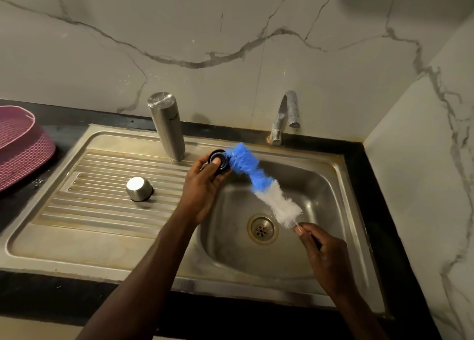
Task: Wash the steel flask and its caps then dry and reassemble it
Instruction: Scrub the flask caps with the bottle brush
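Left hand [202,186] grips one dark cap [219,161], right hand [324,256] pinches one brush [259,183] by its handle, bristles touching cap; one flask [168,127], one steel cap [138,188] on drainboard [84,186].

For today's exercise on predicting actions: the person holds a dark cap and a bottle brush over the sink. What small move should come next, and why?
Probably twist the bottle brush against the inner cap. The left hand grips the cap, the right hand holds the handle, and the blue bristle tip already meets the cap, while the tap shows no water running.
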